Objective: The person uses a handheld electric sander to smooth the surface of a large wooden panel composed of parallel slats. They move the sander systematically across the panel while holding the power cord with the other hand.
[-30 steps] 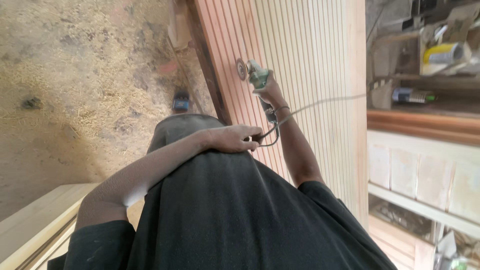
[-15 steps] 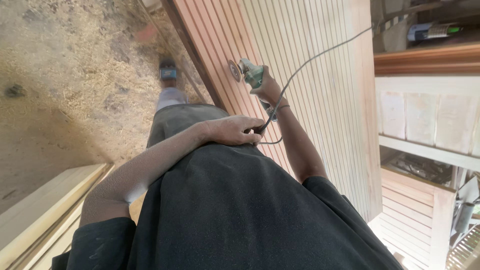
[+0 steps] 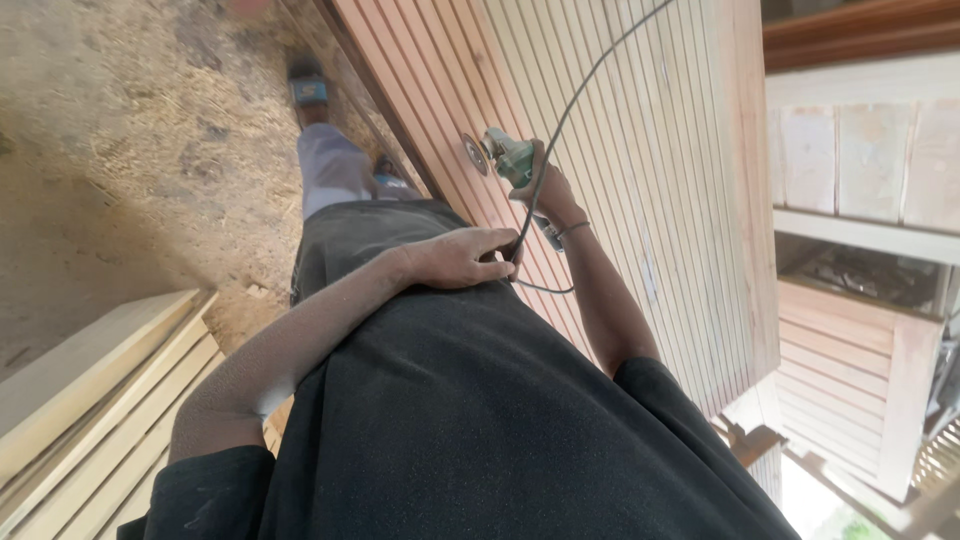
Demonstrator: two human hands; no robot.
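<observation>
Against the big grooved wooden panel, the person's right hand is wrapped firmly around the body of a green grinder, with its round disc pressed flat to the ribbed face near the panel's darker left edge. Held out at arm's length like that, the tool sits square to the wood, and the spinning end stays well away from the body. The left hand rests at the waist, against the black shirt, fingers closed on a loop of the black cord; from there the cord runs up past the right wrist and away over the panel toward the top of the view. Gathering it there looks like a way to keep the slack off the disc and out from underfoot. Below, sawdust covers the ground, and one foot in a blue shoe stands close beside the panel's edge. Pale planks are stacked at the lower left, well apart from the work.
</observation>
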